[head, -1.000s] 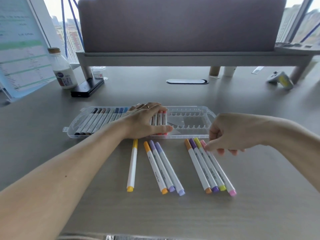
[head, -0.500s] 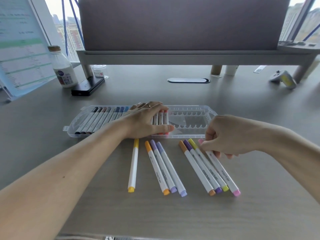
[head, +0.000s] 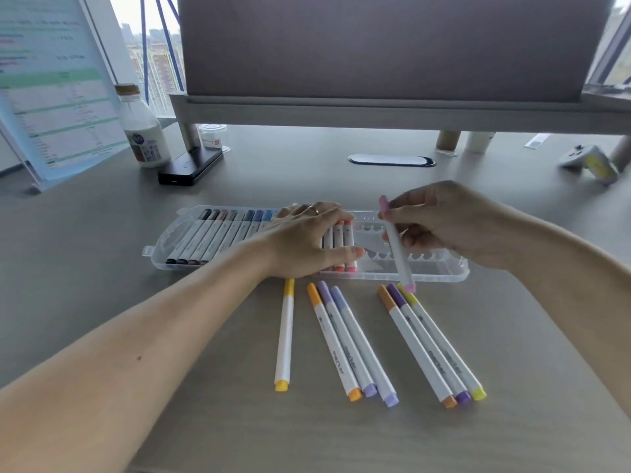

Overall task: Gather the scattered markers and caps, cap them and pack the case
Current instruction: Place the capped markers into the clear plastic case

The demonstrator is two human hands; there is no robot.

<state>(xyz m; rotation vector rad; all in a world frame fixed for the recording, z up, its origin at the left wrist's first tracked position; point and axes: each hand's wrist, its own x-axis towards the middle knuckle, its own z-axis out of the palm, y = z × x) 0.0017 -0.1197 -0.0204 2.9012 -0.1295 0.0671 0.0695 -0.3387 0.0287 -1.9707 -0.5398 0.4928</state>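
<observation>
Above the case (head: 444, 276), right hand (head: 454, 227) grips pink marker (head: 396, 247) (tilted).

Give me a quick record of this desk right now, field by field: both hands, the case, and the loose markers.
left hand: resting flat on the packed markers in the case
right hand: holding a pink marker tilted above the case
case: clear, open, left part filled, right slots empty
loose markers: seven on the desk, all capped
groups: one yellow marker alone, then three, then three
</observation>
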